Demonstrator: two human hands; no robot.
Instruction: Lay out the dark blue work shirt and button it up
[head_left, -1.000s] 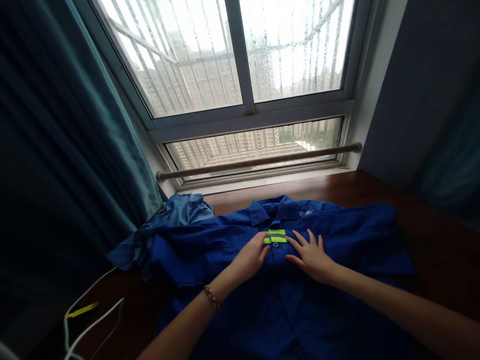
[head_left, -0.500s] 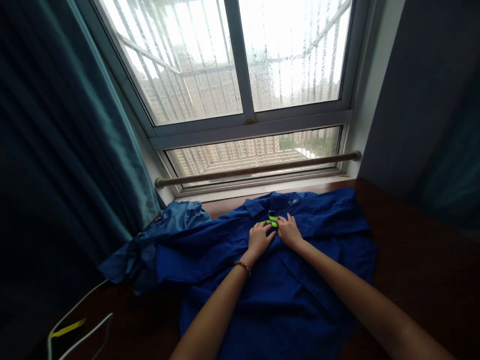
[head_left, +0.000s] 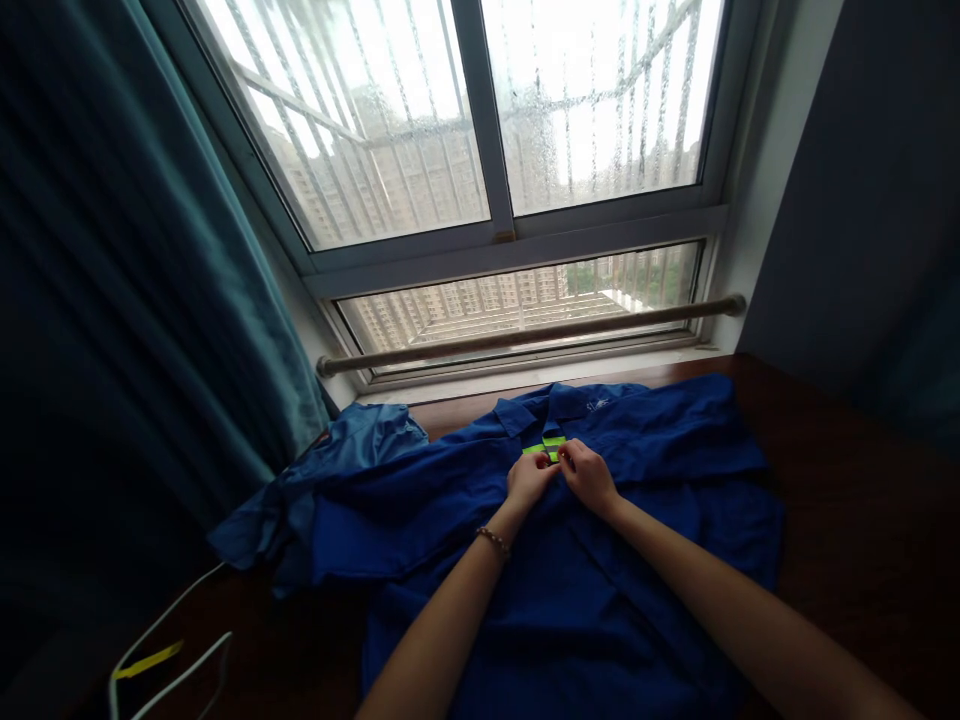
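A blue work shirt (head_left: pixel 465 490) lies spread on a dark wooden table (head_left: pixel 847 470), collar toward the window. A yellow-green reflective strip (head_left: pixel 546 446) shows at the placket just below the collar. My left hand (head_left: pixel 529 478) and my right hand (head_left: pixel 589 474) meet at that strip, fingers curled and pinching the shirt's front edges together. A bead bracelet sits on my left wrist. What the fingertips hold besides cloth is too small to see.
A window with a metal rail (head_left: pixel 525 335) runs behind the table. A teal curtain (head_left: pixel 142 300) hangs at the left. White cables (head_left: pixel 161 650) with a yellow tag lie at the table's lower left. A dark wall stands at the right.
My hands went from lying flat and spread on the shirt front to curled and pinching at the reflective strip near the collar. The view shifted a little.
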